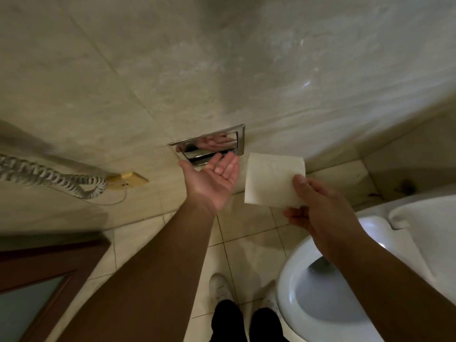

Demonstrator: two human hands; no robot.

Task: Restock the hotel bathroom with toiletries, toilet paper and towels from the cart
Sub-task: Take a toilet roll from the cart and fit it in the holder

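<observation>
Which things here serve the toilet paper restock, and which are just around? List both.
In the job: toilet paper roll gripped in the right hand; recessed metal holder in the wall; open left hand at the holder.

Just around: toilet; coiled phone cord; door.

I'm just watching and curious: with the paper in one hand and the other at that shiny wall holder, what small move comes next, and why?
Probably bringing the toilet paper left into the recessed metal holder. The right hand has it in its grip just beside the opening, and the left hand is open, palm up, at the holder's lower edge.
</observation>
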